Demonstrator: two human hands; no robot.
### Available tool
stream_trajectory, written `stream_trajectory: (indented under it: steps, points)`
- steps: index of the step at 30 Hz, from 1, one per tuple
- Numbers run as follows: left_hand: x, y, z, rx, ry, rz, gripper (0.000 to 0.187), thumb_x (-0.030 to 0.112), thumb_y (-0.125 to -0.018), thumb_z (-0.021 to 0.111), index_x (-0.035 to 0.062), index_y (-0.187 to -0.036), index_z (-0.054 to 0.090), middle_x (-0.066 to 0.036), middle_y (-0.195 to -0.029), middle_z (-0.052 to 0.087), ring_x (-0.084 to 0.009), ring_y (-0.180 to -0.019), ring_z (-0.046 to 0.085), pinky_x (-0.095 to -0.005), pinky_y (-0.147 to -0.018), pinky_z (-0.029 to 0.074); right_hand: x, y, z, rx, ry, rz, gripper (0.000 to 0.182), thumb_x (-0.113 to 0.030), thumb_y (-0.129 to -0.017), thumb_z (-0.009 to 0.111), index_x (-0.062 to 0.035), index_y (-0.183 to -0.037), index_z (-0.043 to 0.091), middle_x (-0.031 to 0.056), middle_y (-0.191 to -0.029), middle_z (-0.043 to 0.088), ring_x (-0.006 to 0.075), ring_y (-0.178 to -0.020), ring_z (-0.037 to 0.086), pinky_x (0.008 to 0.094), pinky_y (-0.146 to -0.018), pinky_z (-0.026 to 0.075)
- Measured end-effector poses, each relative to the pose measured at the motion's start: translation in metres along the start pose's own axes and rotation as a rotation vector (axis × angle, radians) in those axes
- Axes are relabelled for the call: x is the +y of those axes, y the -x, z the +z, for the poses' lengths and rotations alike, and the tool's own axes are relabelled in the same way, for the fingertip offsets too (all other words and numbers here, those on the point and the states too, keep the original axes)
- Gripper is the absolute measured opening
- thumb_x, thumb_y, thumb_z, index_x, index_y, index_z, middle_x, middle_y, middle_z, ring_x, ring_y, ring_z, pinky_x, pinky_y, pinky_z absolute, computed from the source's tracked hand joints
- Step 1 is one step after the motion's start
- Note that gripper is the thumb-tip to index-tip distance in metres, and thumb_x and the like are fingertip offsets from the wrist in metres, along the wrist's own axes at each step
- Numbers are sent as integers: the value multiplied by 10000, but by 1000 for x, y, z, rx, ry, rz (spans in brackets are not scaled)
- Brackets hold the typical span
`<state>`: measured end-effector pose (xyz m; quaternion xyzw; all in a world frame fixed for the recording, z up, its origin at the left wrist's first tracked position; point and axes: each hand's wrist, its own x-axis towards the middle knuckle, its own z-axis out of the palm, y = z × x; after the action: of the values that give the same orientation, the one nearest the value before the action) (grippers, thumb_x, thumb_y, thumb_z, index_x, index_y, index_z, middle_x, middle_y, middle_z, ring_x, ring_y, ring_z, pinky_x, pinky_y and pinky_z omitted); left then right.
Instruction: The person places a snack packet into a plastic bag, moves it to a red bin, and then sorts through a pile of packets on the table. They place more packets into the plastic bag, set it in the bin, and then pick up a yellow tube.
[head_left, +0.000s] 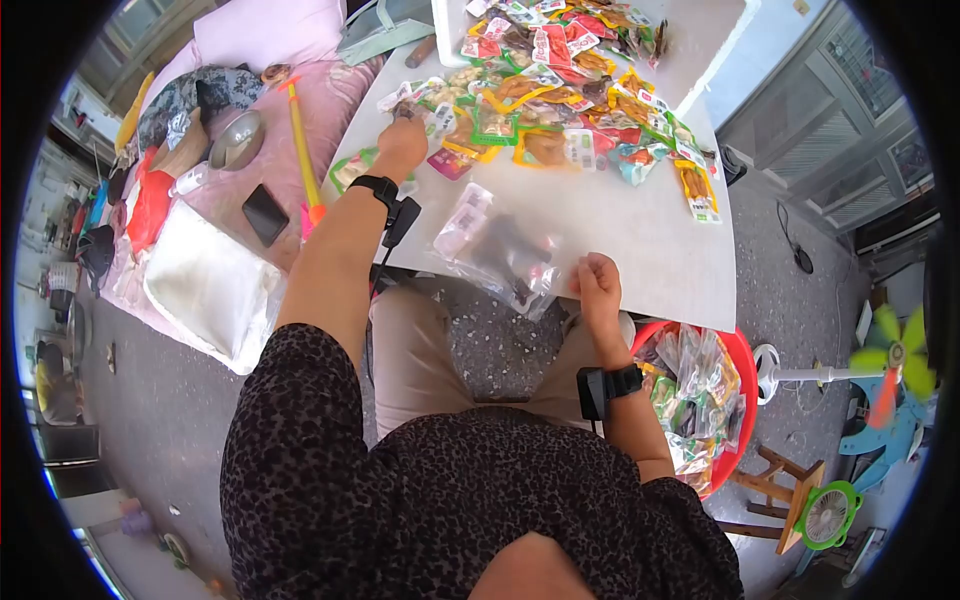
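My left hand reaches to the left end of the pile of small snack packets, its fingers closed on something dark that I cannot make out. Near the front edge of the white table, my right hand has its fingers curled together beside a clear plastic bag. The bag lies flat with pinkish and dark contents, overhanging the edge slightly. Whether the right fingers pinch its corner is hidden. A green-edged packet lies beside my left wrist.
A white foam box stands at the back. Below the right edge sits a red basin full of packets. On the pink bed at left are a phone, a metal bowl and a white tray. A fan stands at right.
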<state>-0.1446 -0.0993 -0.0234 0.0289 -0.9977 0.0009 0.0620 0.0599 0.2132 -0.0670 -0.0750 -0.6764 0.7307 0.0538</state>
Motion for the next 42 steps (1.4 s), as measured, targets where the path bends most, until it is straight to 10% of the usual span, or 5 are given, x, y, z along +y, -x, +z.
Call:
stream_trajectory:
  steps: [11, 16, 25, 33, 42]
  points:
    - [-66, -13, -15, 289, 1019, -159, 160, 125, -757, 433, -6, -832, 483, -140, -805, 543, -240, -652, 564, -319, -537, 479, -5, 1, 0, 15, -60, 3, 189, -71, -801, 463, 18, -967, 442, 60, -832, 517, 106, -706, 523, 213, -561, 444]
    - [12, 90, -86, 206, 1642, -295, 164, 91, -760, 373, -26, -830, 464, -104, -741, 492, -162, -611, 539, -267, -502, 477, -37, 17, 6, 37, -94, -34, 204, -90, -800, 474, 16, -971, 438, 66, -866, 520, 118, -750, 530, 225, -589, 449]
    - [168, 208, -53, 371, 889, 368, 142, 85, -744, 429, -29, -813, 477, -144, -751, 511, -280, -686, 517, -342, -569, 424, -91, 36, 32, -160, -238, -111, 555, -159, -769, 554, 70, -1180, 259, 153, -1083, 408, 180, -1000, 411, 296, -827, 359]
    - [208, 246, -50, 263, 1066, 819, 269, 153, -655, 536, 15, -882, 491, -155, -878, 494, -335, -803, 471, -391, -700, 381, -60, 28, -12, 107, -593, 35, 136, -10, -770, 463, 11, -903, 444, 76, -773, 528, 147, -655, 526, 257, -551, 446]
    - [170, 244, -11, 416, 508, 523, 242, 105, -628, 546, 13, -850, 517, -149, -845, 493, -325, -771, 479, -376, -651, 411, -62, 60, -82, 301, -572, 121, 148, -62, -804, 423, -47, -949, 398, 117, -955, 505, 241, -870, 543, 377, -616, 469]
